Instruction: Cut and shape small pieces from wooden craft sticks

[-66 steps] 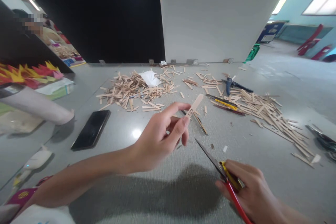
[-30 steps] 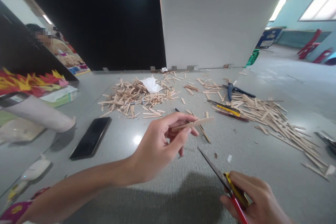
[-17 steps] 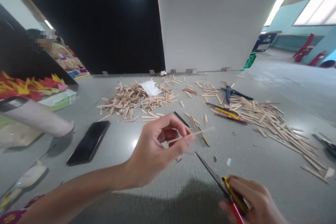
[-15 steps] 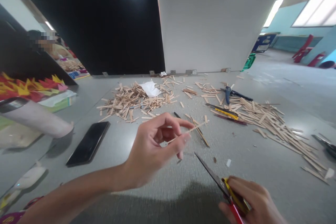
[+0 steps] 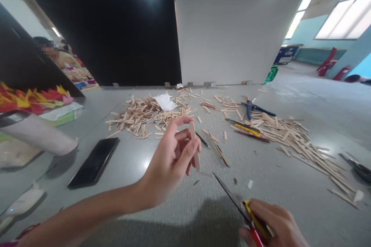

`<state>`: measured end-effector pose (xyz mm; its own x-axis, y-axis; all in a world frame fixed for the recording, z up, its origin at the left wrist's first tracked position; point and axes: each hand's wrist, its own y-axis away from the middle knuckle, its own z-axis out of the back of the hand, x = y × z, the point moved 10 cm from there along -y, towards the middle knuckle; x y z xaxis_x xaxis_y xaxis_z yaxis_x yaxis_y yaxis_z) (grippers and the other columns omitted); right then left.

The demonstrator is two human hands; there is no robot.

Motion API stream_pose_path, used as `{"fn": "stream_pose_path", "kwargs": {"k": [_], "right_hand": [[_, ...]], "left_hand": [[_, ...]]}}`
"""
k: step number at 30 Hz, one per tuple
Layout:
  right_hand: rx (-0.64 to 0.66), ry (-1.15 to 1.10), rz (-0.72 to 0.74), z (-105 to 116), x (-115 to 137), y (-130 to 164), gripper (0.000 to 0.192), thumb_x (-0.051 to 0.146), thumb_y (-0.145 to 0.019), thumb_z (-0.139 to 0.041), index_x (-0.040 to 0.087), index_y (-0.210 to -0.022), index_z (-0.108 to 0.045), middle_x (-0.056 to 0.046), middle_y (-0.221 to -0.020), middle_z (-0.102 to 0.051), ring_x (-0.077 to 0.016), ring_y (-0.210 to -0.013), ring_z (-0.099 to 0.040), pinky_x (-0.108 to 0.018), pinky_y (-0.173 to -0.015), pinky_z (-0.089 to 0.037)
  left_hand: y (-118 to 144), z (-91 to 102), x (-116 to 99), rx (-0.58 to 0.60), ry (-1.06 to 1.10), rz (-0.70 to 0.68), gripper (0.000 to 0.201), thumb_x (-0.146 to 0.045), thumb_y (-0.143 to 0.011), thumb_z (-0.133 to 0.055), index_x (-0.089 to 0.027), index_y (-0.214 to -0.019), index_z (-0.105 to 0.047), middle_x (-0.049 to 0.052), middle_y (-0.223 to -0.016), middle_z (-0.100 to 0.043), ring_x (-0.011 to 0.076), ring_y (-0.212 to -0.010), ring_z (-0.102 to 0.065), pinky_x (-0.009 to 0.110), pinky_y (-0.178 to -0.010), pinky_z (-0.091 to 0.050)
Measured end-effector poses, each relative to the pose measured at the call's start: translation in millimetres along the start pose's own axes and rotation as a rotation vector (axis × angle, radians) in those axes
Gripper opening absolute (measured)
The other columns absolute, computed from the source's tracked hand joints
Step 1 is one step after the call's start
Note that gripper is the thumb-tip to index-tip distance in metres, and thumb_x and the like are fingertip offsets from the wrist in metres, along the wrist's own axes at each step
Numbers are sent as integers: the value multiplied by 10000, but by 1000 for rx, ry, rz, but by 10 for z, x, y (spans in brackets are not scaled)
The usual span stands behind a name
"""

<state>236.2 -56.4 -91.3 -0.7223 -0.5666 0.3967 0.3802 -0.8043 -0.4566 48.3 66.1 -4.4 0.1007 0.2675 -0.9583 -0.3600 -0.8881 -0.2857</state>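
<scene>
My left hand [image 5: 171,162] is raised over the grey floor and pinches a flat wooden stick [image 5: 194,146] between thumb and fingers; the stick stands nearly upright. My right hand [image 5: 272,225] sits at the bottom right, closed on a red and yellow utility knife [image 5: 249,210]. Its long blade [image 5: 227,193] points up-left toward the left hand and stays below and right of the stick, apart from it.
Piles of wooden sticks lie ahead at left [image 5: 145,112] and at right [image 5: 290,135]. A black phone [image 5: 94,162] rests at left. Another yellow cutter [image 5: 245,127] and blue-handled pliers [image 5: 252,109] lie among the sticks. Black [image 5: 116,34] and white [image 5: 232,34] boards stand behind. Another person sits far left.
My left hand turned the stick from lying flat and pointing right to standing nearly upright. My right hand with the knife stayed in place. The view tilted up a little.
</scene>
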Motion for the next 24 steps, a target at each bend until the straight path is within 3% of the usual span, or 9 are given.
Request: {"fn": "stream_pose_path", "kwargs": {"k": [7,12,17,24], "right_hand": [[4,9,-37,52,59,-74,345,303,-1061,-586,250,-745,-459,72,-591,-502,-89,-467,-412,-191,-464,-362],[2,-29,-98,48,27,-120,360,250,-1021,-591,250,-709,-412,80,-582,-467,-88,-478,-380,-183,-458,-345],[11,-99,-168,73,-13,-211,387,249,-1010,-565,240,-671,-380,86,-565,-393,-89,-485,-322,-189,-449,-305],[129,-256,-372,-29,-148,-182,430,359,-1008,-550,245,-651,-341,74,-596,-293,-110,-536,-263,-221,-463,-268]], "left_hand": [[47,-199,181,194,-88,105,304,-349,-1134,-498,-241,-1418,-512,-27,-926,-569,31,-483,-468,170,-433,-395],[38,-243,275,262,-140,136,304,-201,-1083,-455,-244,-1357,-579,23,-1066,-590,55,-595,-481,192,-530,-436],[-41,-161,200,206,-220,80,245,-114,-1024,-432,-172,-1011,-670,-1,-856,-570,74,-608,-462,194,-547,-390],[28,-318,248,297,-102,151,267,-160,-1023,-545,-156,-1236,-706,63,-1043,-676,102,-672,-662,239,-621,-567]]}}
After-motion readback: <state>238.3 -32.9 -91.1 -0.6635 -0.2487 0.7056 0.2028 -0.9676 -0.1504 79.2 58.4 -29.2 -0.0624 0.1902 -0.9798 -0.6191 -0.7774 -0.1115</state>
